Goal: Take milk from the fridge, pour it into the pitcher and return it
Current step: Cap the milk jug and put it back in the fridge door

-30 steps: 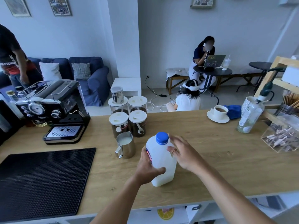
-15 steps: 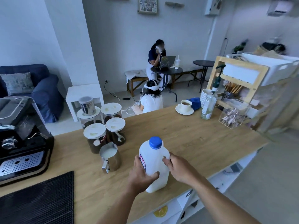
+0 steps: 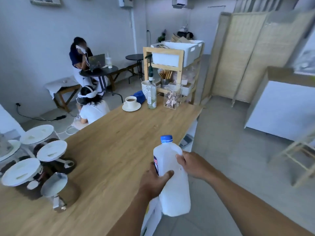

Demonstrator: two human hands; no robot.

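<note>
We hold the milk jug (image 3: 172, 176) in both hands, clear of the desk (image 3: 109, 150) and out past its near right edge, above the tiled floor (image 3: 230, 150). Our left hand (image 3: 154, 182) wraps the jug's left side, its thumb lying across the front, so that grip is closed around the jug. Our right hand (image 3: 194, 165) presses against the upper right shoulder of the jug, fingers curled onto it, also holding it. The jug stands nearly upright, its blue cap (image 3: 166, 138) screwed on, with part of a red and dark label showing by our left thumb.

On the desk to the left stands the metal pitcher (image 3: 54, 189), blurred, just beside a cluster of white-lidded jars (image 3: 51, 150). At the far end of the desk we see a cup on a saucer (image 3: 131, 103), a pump bottle (image 3: 151, 94) and a clear box (image 3: 172, 97), next to a wooden rack (image 3: 170, 65). A white cabinet (image 3: 281, 109) with a wooden top sits well apart at the right, beyond the floor.
</note>
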